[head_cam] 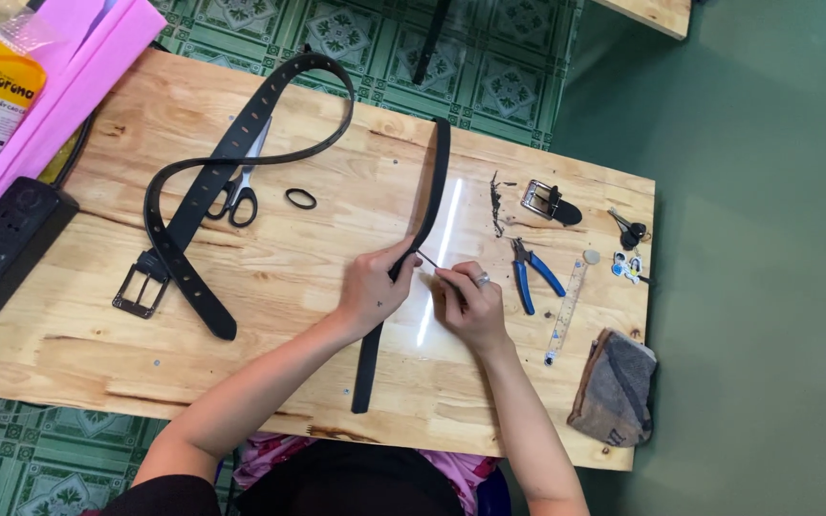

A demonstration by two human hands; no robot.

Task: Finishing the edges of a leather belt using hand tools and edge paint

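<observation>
On the wooden worktop [270, 277] lie two black belts: a buckled one [205, 182] looped at the left, and a plain strap [411, 258] down the middle. The left hand [372, 289] pinches that strap's edge; the right hand [468, 302] is closed on a thin tool [429, 261] at it. Best keep the strap pressed flat and the tool steady. One pair of scissors [239, 191], one pair of blue pliers [532, 270], one loose buckle [549, 203], one ruler [567, 308].
</observation>
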